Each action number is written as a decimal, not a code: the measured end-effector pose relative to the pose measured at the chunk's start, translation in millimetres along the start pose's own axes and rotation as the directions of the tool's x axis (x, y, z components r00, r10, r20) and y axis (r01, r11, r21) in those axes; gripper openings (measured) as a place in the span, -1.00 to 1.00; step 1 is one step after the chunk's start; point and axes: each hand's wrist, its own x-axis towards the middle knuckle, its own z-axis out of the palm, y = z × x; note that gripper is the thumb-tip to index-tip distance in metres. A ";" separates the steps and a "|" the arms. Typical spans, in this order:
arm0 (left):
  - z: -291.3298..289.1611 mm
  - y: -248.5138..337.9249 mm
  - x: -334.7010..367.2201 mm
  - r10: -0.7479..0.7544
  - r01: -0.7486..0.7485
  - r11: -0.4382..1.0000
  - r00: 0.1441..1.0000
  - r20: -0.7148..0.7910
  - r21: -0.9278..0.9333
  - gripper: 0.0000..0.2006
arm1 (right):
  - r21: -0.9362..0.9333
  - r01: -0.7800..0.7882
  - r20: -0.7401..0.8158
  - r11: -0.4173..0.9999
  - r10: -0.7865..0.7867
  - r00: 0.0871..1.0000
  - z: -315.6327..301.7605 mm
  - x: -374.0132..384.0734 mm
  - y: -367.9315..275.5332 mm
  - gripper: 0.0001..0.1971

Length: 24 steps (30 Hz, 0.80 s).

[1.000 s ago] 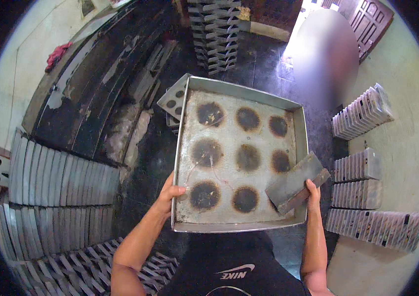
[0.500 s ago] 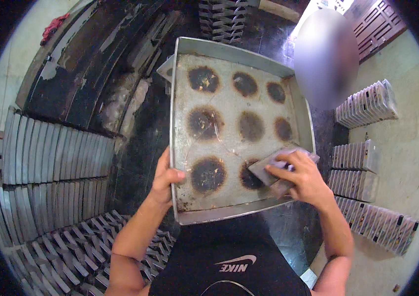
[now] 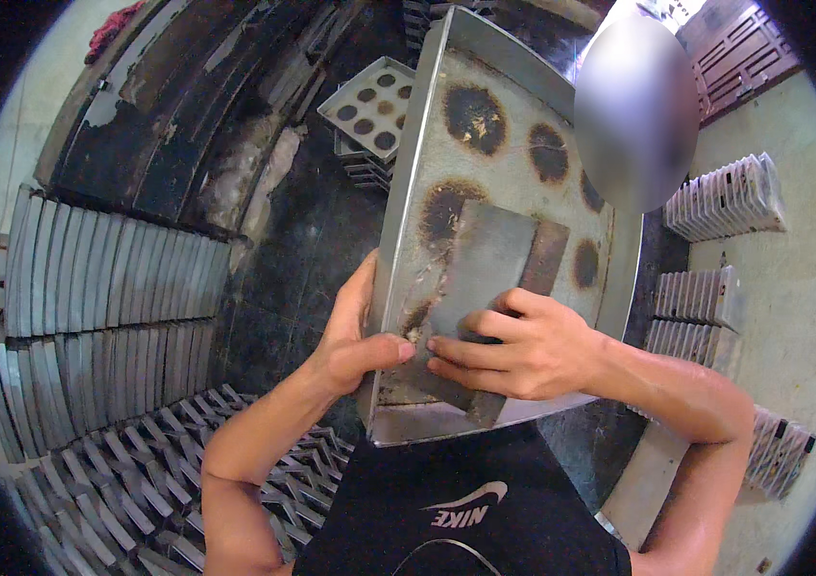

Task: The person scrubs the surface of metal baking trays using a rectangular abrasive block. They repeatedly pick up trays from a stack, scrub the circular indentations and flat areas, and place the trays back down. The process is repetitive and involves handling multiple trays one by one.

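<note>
A deep square metal baking tray with round burnt black patches is held tilted in front of me. My left hand grips its left wall, with the thumb hooked over the rim and the fingers hidden behind. In my right hand is a flat rectangular metal scraper with a brown strip along one edge. The scraper lies over the tray's lower left part, covering some burnt patches there. Crumbs and flakes show on the tray's surface beside it, close to my left thumb.
Beyond the tray, a stack of similar trays stands on the dark floor. Rows of grey metal trays line the left, with crisscrossed stacks nearer. Pale racked stacks stand along the right wall. A blurred oval covers the upper right.
The tray has turned and shifted right and upward, uncovering the stack behind it. My right hand has swept the scraper leftward, from the lower right patches to near my left thumb.
</note>
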 end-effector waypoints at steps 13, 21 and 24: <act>-0.2 -12.0 3.4 -0.045 0.046 0.993 0.999 0.009 -0.110 0.03 | 0.052 -0.037 -0.051 0.998 0.040 0.998 3.2 -12.9 -14.8 -0.68; 15.2 -3.3 10.4 -0.051 0.052 0.998 0.998 0.033 -0.021 0.03 | 0.049 -0.047 -0.068 0.998 0.050 0.996 3.5 -11.3 -8.2 -0.66; 19.4 -1.3 6.9 -0.040 0.040 0.998 0.999 0.000 -0.041 0.06 | 0.037 -0.068 -0.051 0.997 0.070 0.996 -2.8 -28.5 -10.7 -0.64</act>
